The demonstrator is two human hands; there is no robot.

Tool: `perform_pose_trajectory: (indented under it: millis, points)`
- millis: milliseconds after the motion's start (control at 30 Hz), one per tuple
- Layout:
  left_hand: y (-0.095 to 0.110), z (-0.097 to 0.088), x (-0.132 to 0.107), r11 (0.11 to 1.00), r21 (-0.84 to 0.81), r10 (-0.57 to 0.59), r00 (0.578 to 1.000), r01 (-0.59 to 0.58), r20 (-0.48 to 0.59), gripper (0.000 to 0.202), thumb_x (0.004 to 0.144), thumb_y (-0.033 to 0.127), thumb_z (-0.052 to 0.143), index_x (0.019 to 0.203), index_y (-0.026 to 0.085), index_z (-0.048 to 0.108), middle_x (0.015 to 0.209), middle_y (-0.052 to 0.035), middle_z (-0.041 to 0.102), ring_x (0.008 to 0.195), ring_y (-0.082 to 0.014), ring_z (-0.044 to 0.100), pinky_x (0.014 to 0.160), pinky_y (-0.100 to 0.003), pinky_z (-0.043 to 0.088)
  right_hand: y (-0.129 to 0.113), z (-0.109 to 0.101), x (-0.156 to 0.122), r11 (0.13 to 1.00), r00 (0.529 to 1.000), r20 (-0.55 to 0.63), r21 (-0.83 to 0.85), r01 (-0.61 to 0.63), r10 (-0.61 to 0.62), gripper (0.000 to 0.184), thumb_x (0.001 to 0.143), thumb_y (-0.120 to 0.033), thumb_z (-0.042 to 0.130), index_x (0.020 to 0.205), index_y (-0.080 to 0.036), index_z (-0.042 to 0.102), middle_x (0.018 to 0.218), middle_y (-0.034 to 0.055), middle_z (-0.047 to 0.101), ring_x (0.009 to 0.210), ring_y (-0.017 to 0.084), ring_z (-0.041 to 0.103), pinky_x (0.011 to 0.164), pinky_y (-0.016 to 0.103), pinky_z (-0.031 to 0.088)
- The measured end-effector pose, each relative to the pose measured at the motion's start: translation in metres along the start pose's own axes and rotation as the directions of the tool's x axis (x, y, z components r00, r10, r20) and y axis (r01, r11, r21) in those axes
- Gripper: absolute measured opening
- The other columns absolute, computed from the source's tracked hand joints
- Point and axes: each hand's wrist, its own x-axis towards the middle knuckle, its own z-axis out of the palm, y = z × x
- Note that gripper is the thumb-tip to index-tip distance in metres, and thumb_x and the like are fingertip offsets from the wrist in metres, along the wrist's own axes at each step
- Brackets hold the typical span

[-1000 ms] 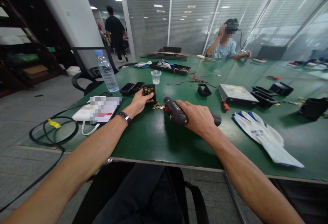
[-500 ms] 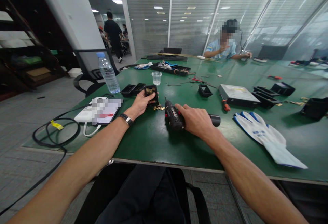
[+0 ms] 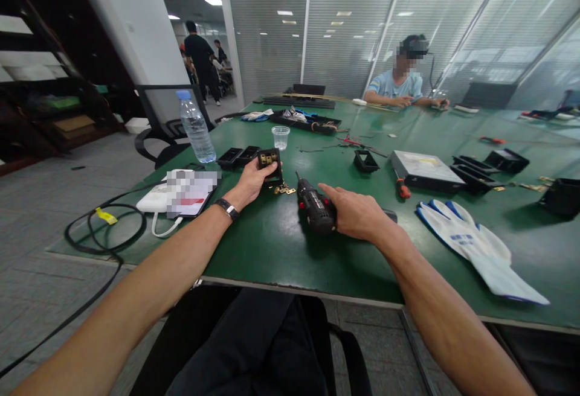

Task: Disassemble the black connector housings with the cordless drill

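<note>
My left hand [image 3: 251, 182] is closed around a small black box with brass terminals [image 3: 269, 163], held upright on the green table [image 3: 281, 245]. Loose brass pieces [image 3: 283, 189] lie just right of the box. My right hand [image 3: 357, 213] grips a black electric screwdriver [image 3: 315, 207] lying low over the table, its tip pointing toward the box. A black watch sits on my left wrist.
A water bottle [image 3: 196, 129], plastic cup [image 3: 280, 137], black trays [image 3: 238, 156], a phone on a white power bank [image 3: 183, 192], a red-handled screwdriver [image 3: 399, 186], a grey flat box [image 3: 423, 168] and white gloves [image 3: 475, 247] lie around. A person [image 3: 399, 82] sits at the far side.
My right hand with the electric screwdriver has shifted slightly, the tool staying aimed at the box. The left hand keeps the box in place. The far person lowered a hand.
</note>
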Motion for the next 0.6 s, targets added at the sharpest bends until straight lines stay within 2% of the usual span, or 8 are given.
perform_pose_trajectory:
  millis: [200,400,533,600]
  points:
    - [-0.002,-0.001,0.0,1.0,0.023,-0.008,1.0,0.008,0.004,0.032,0.075,0.027,0.082,0.102,0.016,0.067,0.104,-0.0086,0.072,0.09,-0.0202,0.068,0.085,-0.039,0.055,0.01,-0.006,-0.004,0.986,0.998,0.055,0.164,0.022,-0.031,0.095,0.076,-0.042,0.071,0.159,-0.031,0.026,0.136,0.0086,0.063,0.116,0.028,0.063,0.086,0.036,0.048]
    - [-0.003,-0.001,0.001,0.999,0.029,-0.024,1.0,0.024,0.005,0.034,0.074,0.028,0.082,0.103,0.016,0.066,0.105,-0.0088,0.072,0.092,-0.0202,0.068,0.085,-0.039,0.055,0.014,-0.012,-0.007,0.971,0.995,0.081,0.234,0.045,-0.065,0.096,0.073,-0.04,0.074,0.158,-0.034,0.03,0.132,0.0052,0.065,0.113,0.027,0.064,0.088,0.037,0.049]
    - [-0.004,-0.001,0.003,1.0,-0.005,-0.027,1.0,0.027,-0.012,0.035,0.074,0.027,0.082,0.104,0.017,0.067,0.102,-0.0085,0.072,0.09,-0.0201,0.069,0.084,-0.038,0.056,0.02,-0.014,-0.01,0.969,0.997,0.042,0.242,0.052,-0.064,0.096,0.075,-0.044,0.076,0.159,-0.032,0.03,0.141,0.0083,0.058,0.118,0.029,0.061,0.094,0.041,0.05]
    - [-0.004,-0.001,0.003,0.999,-0.026,-0.022,1.0,0.022,-0.021,0.034,0.075,0.026,0.082,0.104,0.016,0.067,0.101,-0.0087,0.072,0.089,-0.0201,0.068,0.083,-0.038,0.057,0.018,-0.019,-0.015,0.97,0.996,-0.036,0.228,0.09,-0.084,0.094,0.077,-0.044,0.075,0.158,-0.03,0.031,0.144,0.0102,0.055,0.124,0.029,0.058,0.1,0.043,0.049]
